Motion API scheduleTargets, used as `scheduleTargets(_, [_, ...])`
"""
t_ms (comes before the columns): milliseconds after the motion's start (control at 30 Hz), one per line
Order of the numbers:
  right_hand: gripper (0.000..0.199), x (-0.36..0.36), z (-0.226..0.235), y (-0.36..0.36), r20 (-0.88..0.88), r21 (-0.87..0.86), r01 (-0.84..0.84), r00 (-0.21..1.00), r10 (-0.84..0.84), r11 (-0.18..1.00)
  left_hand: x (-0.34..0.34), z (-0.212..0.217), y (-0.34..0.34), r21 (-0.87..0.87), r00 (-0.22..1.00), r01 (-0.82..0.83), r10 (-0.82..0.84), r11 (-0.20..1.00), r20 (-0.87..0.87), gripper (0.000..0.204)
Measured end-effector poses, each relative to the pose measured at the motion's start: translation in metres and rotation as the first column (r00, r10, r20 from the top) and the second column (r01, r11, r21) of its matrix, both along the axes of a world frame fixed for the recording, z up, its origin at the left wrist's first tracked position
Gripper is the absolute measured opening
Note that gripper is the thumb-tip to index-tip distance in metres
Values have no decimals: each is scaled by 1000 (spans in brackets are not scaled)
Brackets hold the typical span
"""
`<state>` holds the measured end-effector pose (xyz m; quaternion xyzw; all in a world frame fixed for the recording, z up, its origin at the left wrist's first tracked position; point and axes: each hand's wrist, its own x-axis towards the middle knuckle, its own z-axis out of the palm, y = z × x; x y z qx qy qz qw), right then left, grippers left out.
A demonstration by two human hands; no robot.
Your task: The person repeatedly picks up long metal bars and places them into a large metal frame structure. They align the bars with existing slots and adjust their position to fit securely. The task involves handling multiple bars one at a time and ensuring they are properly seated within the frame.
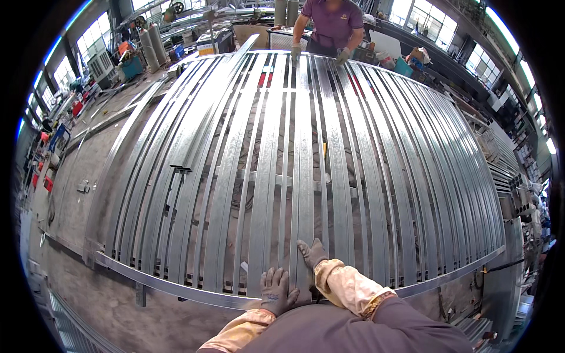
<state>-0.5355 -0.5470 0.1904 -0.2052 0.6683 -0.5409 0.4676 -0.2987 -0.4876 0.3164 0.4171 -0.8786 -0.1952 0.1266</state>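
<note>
Long silvery metal tubes lie side by side across a metal frame, their ends toward me at the frame's near rail [176, 287]. My left hand [278, 292], in a grey glove, rests with spread fingers at the near end of a wide tube [263, 235], beside the middle tube. My right hand [312, 254], gloved too, lies against the right edge of the middle tube [303, 194], thumb and fingers apart. Both forearms wear pale, stained sleeve covers. On the far side, a person in a purple shirt [332, 26] has gloved hands at the tubes' far ends.
A loose channel-shaped bar [197, 138] lies slantwise over the tubes on the left. Gas cylinders [154, 44] and a teal bin [130, 67] stand at the back left. More metal stock [507, 170] is stacked on the right. Cables lie on the floor under the frame.
</note>
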Motion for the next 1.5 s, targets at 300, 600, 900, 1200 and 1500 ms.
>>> scheduleTargets(300, [64, 20, 66, -25, -396, 231, -51, 907, 142, 971, 7, -29, -13, -45, 996, -83, 81, 996, -47, 69])
scheduleTargets(600, [82, 28, 138, -12, -515, 244, -82, 834, 201, 966, 77, 13, 14, -39, 938, -191, 170, 981, -303, 36])
scheduleTargets(900, [106, -4, 103, -37, -552, 324, -70, 796, 249, 943, 67, 9, -1, -60, 942, -237, 214, 970, -257, 14])
scheduleTargets(1200, [72, 12, 181, -12, -249, 289, -163, 939, 238, 943, 8, 63, 20, 733, 617, -193, 662, 652, -426, 43])
scheduleTargets(1500, [47, -106, 123, -162, 590, -173, -194, 765, 259, 966, -56, 98, -7, 537, 835, -486, 547, 689, 53, 69])
